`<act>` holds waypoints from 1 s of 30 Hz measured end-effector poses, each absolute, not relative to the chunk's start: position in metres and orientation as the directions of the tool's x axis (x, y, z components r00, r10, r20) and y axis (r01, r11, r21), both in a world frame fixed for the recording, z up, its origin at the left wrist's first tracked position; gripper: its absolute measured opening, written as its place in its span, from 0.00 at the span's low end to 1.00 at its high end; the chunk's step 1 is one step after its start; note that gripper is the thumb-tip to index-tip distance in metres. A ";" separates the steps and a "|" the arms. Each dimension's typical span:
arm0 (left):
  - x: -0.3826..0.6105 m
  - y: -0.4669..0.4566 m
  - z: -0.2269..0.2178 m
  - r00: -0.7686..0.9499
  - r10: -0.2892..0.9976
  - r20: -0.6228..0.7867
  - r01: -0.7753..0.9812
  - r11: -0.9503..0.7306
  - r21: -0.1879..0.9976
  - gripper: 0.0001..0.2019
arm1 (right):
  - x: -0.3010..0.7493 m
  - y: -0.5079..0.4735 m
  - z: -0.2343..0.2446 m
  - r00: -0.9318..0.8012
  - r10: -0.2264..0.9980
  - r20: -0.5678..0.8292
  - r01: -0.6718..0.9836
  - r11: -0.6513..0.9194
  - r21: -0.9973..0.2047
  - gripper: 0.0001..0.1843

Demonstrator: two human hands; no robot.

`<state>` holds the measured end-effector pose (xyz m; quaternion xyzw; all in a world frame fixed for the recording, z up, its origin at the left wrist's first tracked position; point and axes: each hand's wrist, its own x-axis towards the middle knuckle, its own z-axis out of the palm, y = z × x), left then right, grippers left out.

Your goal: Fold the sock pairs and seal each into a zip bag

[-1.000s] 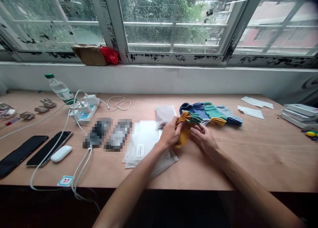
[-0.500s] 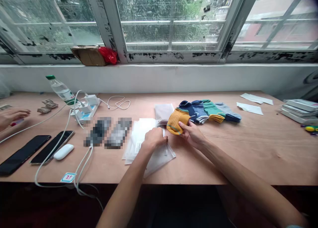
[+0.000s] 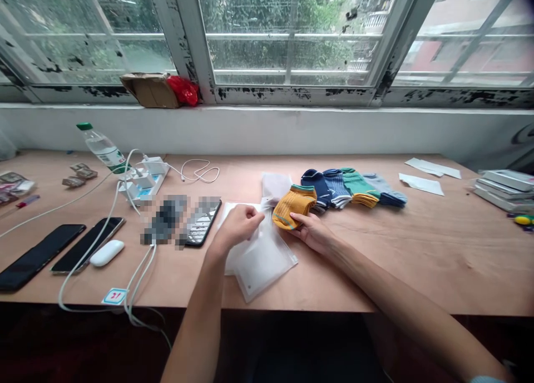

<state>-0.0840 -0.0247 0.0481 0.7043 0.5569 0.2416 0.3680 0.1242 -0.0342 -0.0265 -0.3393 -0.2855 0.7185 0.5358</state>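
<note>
Yellow sock [image 3: 293, 207] in right hand [image 3: 316, 232], "21" on the blue-bordered card [image 3: 115, 296].

Daylight's flooding in through the window [image 3: 287, 54], bleaching the right-hand panes [image 3: 479, 49]! Table [image 3: 438, 255] softly lit, deep gloom beneath, bright reflections striping a partly pixelated phone [image 3: 204, 225], wide-angle stretch at the edges.

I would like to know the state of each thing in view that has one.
yellow socks, folded, held in the right hand
left hand, curled, contents unclear
front plastic bag, lying flat
other socks, folded, overlapping in a row
bottle, capped
power strip, chargers plugged in
leftmost phone, screen dark
paper slips, lying flat
</note>
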 end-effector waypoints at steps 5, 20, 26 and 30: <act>-0.082 -0.040 0.086 0.052 0.975 0.214 0.671 -0.193 0.716 0.12 | 0.128 -0.034 -0.011 -0.156 0.978 -0.139 -0.572 -0.204 -0.795 0.19; -0.008 -0.004 -0.010 0.201 0.896 0.397 0.319 -0.442 0.838 0.12 | 0.153 -0.033 -0.003 -0.275 0.961 -0.012 -0.636 -0.191 -0.747 0.16; -0.011 -0.008 -0.004 0.166 0.895 0.413 0.259 -0.444 0.858 0.13 | 0.147 -0.028 -0.022 -0.200 0.979 -0.036 -0.451 -0.125 -0.884 0.22; -0.015 -0.006 -0.002 0.106 0.913 0.395 0.255 -0.409 0.876 0.14 | 0.139 -0.023 -0.031 -0.071 0.994 0.078 -0.198 0.062 -0.978 0.23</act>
